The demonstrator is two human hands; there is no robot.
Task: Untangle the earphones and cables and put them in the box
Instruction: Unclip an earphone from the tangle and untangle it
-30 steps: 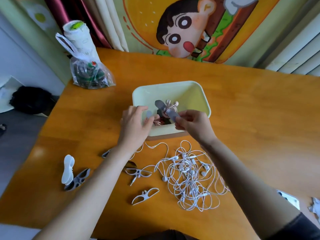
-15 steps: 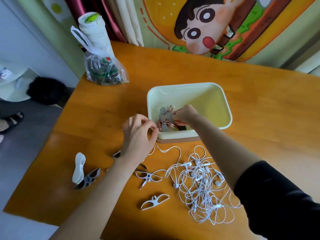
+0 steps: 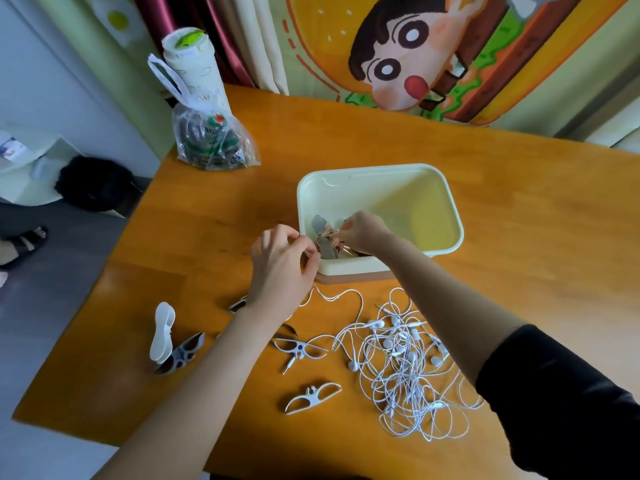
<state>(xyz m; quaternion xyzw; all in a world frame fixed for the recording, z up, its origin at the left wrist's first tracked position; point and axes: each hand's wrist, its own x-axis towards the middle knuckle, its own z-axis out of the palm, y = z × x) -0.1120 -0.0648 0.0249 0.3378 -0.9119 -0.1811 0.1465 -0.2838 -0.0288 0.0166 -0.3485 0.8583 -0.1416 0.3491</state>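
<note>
Overhead, a wide orange-brown wooden table (image 3: 519, 209) fills most of the view, seen from a person's head looking down at two bare forearms. Near the middle stands a pale yellow rectangular plastic box (image 3: 446, 188), open at the top. At its near left corner lies a small wound bundle of rose-gold earphones on a grey cable winder (image 3: 325, 244). The right hand (image 3: 363, 230) reaches over the near rim into the box, fingertips pinched together on that bundle. The left hand (image 3: 280, 268) hovers just outside the box's left corner, fingers curled with thumb and forefinger close together; whether it holds anything cannot be told. On the table in front of the box, partly under the right forearm, sprawls a large tangle of white earphone cables (image 3: 408, 368), still loose on the wood. Left of the tangle lie flat white cable winders, one (image 3: 313, 396) nearest the viewer and another (image 3: 299, 348) with a plug beside it. Farther left, a white winder (image 3: 162, 330) leans against a grey one (image 3: 181, 353). At the far left corner sits a clear plastic bag (image 3: 211, 140) with a white paper roll (image 3: 194, 67) behind it.
</note>
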